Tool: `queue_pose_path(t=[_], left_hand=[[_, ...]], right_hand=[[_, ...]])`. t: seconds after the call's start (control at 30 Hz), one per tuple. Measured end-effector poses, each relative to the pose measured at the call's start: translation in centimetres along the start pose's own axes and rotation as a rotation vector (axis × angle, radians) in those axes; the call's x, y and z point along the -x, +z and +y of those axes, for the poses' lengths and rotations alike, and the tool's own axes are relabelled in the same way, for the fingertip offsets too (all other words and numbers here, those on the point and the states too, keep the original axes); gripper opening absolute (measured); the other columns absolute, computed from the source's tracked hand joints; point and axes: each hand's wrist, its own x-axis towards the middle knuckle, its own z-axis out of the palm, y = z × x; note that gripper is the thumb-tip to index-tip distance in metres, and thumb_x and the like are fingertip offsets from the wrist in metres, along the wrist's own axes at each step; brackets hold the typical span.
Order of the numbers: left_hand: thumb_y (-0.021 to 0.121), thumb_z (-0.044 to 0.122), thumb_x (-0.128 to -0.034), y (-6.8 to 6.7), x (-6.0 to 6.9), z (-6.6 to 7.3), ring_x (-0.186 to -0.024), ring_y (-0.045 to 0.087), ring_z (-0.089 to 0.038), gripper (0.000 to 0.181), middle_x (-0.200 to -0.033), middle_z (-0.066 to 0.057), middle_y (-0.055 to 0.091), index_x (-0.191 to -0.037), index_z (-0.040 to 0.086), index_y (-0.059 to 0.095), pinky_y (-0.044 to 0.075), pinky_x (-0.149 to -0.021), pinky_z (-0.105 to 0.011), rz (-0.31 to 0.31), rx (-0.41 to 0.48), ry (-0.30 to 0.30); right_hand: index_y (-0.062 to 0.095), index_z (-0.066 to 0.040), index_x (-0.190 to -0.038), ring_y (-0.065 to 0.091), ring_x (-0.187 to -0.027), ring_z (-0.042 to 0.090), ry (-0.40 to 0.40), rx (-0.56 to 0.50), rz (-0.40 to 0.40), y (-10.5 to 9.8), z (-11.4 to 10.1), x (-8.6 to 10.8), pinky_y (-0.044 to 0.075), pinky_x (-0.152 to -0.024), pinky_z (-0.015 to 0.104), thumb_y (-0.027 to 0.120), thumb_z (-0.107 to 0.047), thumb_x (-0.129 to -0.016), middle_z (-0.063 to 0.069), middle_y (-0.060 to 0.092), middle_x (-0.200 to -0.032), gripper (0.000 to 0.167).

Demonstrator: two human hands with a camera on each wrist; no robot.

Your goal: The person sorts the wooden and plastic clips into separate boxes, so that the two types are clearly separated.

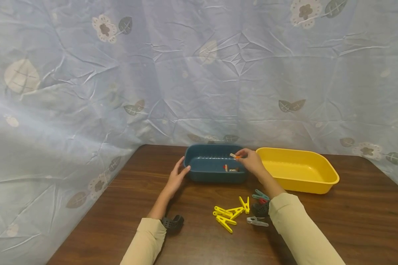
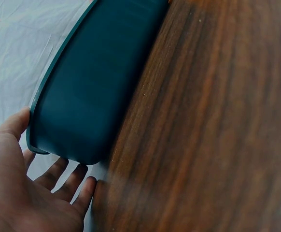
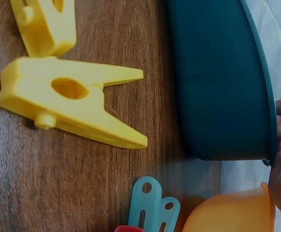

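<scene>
Orange clip [image 1: 235, 156] within the right hand's [image 1: 252, 162] pinch above the blue basin [image 1: 215, 177], outspread left hand [image 1: 177, 175] against it.

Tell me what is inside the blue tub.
Small pale and red pieces, probably clips, lie near the front right of the blue tub. The front wall and right hand hide part of that end.

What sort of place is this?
Probably an indoor room with a makeshift tabletop workspace: dark brown wood-grain table, creased pale grey-blue floral curtain behind it, dark teal rectangular tub beside a yellow rectangular tub.
</scene>
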Motion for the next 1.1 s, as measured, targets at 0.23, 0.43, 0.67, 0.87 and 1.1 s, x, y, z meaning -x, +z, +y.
queue_pose_path(t=[0.23, 0.43, 0.67, 0.87, 1.1], left_hand=[[0.054, 0.027, -0.0936, 0.0, 0.0, 0.0, -0.124, 0.035, -0.039, 0.059, -0.140, -0.025, 0.032, -0.144, 0.012, 0.028, 0.031, -0.098, -0.051, 0.011, -0.012, -0.013], [0.055, 0.029, -0.0926, 0.0, 0.0, 0.1, -0.124, 0.036, -0.038, 0.060, -0.140, -0.023, 0.033, -0.144, 0.013, 0.029, 0.032, -0.097, -0.050, 0.017, -0.016, -0.017], [0.054, 0.027, -0.0939, -0.2, 0.5, 1.1, -0.124, 0.033, -0.042, 0.062, -0.140, -0.027, 0.029, -0.145, 0.007, 0.024, 0.030, -0.097, -0.054, -0.030, 0.012, -0.016], [0.051, 0.022, -0.0954, -0.2, 1.5, 3.1, -0.124, 0.032, -0.043, 0.060, -0.140, -0.029, 0.027, -0.144, 0.003, 0.023, 0.030, -0.097, -0.053, -0.047, -0.001, -0.014], [0.051, 0.020, -0.0954, -0.1, 1.6, 3.2, -0.124, 0.033, -0.042, 0.058, -0.140, -0.028, 0.028, -0.144, 0.003, 0.024, 0.030, -0.098, -0.053, -0.036, 0.003, -0.016]], right_hand=[[0.064, -0.003, -0.102, 0.054, -0.093, 0.031, 0.005, 0.001, -0.046, 0.0, 0.1, 0.0, 0.046, -0.077, 0.042, 0.064, -0.011, -0.086, 0.015, 0.061, -0.101, 0.018], [0.065, -0.004, -0.102, 0.055, -0.091, 0.031, -0.029, 0.004, -0.090, 0.0, 0.4, 0.0, 0.046, -0.077, 0.042, 0.066, -0.013, -0.086, 0.014, 0.061, -0.101, 0.018], [0.065, -0.003, -0.102, 0.056, -0.089, 0.029, -0.039, 0.002, -0.130, -0.2, 0.1, 0.2, 0.047, -0.075, 0.041, 0.065, -0.012, -0.086, 0.013, 0.061, -0.099, 0.018], [0.065, -0.003, -0.102, 0.057, -0.088, 0.028, -0.025, -0.012, -0.143, -0.2, 0.1, 0.1, 0.047, -0.076, 0.041, 0.065, -0.011, -0.086, 0.012, 0.062, -0.097, 0.018], [0.064, -0.002, -0.103, 0.057, -0.086, 0.027, -0.043, -0.029, -0.143, -0.2, 0.4, 0.0, 0.047, -0.074, 0.040, 0.065, -0.011, -0.086, 0.011, 0.062, -0.096, 0.018]])
